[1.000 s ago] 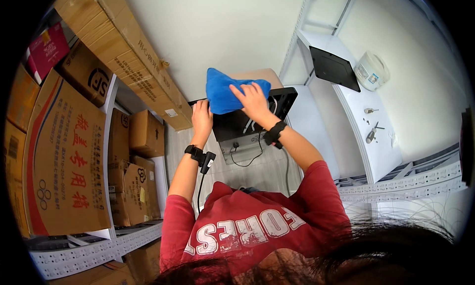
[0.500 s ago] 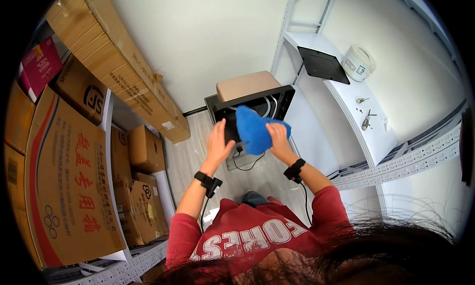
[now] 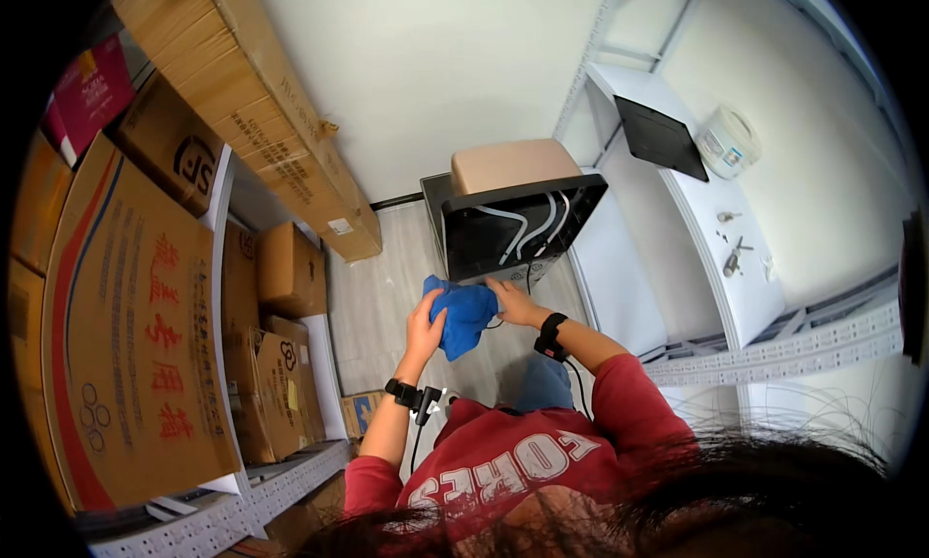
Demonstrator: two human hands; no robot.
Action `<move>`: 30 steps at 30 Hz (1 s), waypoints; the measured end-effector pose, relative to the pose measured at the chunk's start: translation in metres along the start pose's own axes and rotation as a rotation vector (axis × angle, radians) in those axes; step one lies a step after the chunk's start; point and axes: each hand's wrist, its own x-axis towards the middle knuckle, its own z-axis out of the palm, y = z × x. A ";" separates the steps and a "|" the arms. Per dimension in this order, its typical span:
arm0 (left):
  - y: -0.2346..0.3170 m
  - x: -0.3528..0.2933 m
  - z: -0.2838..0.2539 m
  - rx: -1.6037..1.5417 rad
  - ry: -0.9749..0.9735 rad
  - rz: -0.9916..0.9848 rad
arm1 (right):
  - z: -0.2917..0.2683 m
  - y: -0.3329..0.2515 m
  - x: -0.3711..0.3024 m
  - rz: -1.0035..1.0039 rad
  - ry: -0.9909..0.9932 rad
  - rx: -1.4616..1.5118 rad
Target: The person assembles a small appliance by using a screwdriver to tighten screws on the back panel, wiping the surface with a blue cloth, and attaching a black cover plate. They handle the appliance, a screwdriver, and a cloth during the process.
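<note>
Between my two hands is a crumpled blue cloth (image 3: 463, 316), in front of my body. My left hand (image 3: 423, 326) is closed on its left side, with the thumb over the fabric. My right hand (image 3: 513, 303) pinches the cloth's right edge. Just beyond stands a black box-shaped appliance (image 3: 440, 231), its open face toward me. Pale curved hoses (image 3: 521, 233) run across its dark inside. A beige rounded block (image 3: 518, 164) rests on top of it. A black cord hangs near its lower side, partly hidden by my right hand.
At right, a white shelf (image 3: 692, 210) carries a flat black panel (image 3: 661, 138), a white rice cooker (image 3: 728, 142) and small metal tools (image 3: 733, 259). Cardboard boxes (image 3: 135, 335) fill the left rack (image 3: 221, 229). A tall carton (image 3: 261, 103) leans by the back wall.
Both hands have drawn the blue cloth back from the appliance, toward my body. My left hand, open and apart from it before, now grips it too. The appliance's hoses are uncovered.
</note>
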 end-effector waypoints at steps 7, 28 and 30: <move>-0.021 -0.030 0.045 0.058 0.336 -0.079 | 0.038 0.032 0.060 0.232 -0.264 0.953; -0.103 0.010 0.178 0.317 0.302 -0.259 | 0.049 0.048 0.046 -0.094 0.130 0.565; -0.091 0.024 0.179 0.406 0.275 -0.284 | 0.042 0.053 0.044 -0.157 0.193 0.432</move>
